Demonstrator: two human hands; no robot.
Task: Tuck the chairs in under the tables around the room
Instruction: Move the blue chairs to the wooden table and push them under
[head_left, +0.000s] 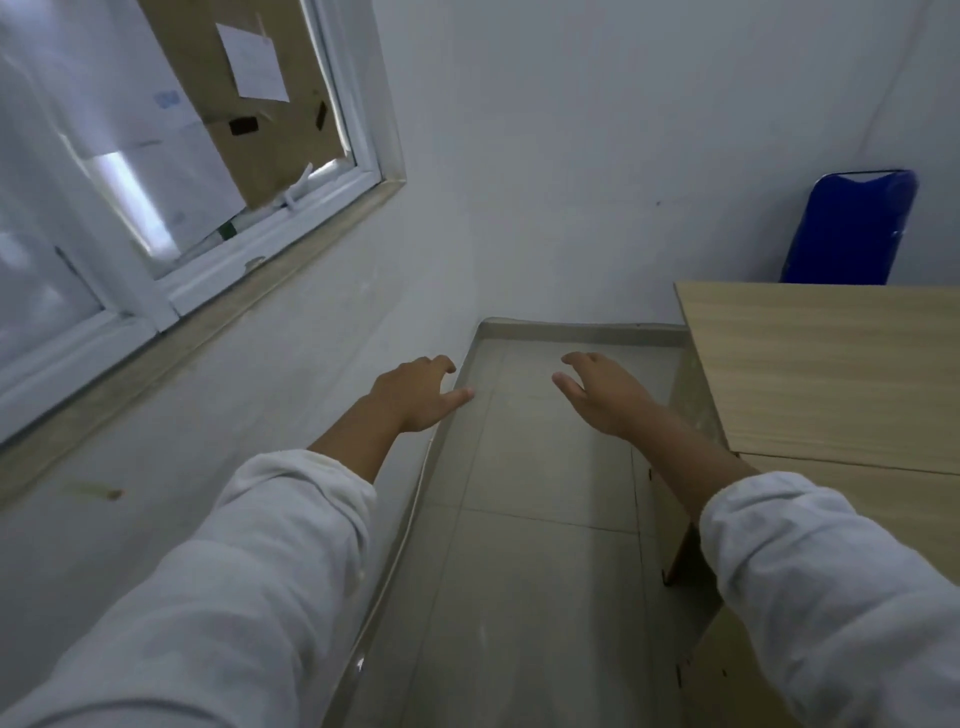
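Head view, left hand (415, 392): held out over the floor edge by the wall, fingers loosely spread, grasping nothing.
Right hand (602, 392): extended above the tiled floor (519, 545), fingers relaxed and apart, empty.
Sleeves: white, pushed up both forearms.
Chair (852, 228): blue backrest against the far wall, behind the wooden table (831, 364), well apart from both hands.
Window (171, 171): upper left, cardboard and paper against the glass.

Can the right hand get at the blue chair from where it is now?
Probably not yet. The right hand hangs open over the floor, and the blue chair stands against the far wall behind the wooden table, which lies between them.
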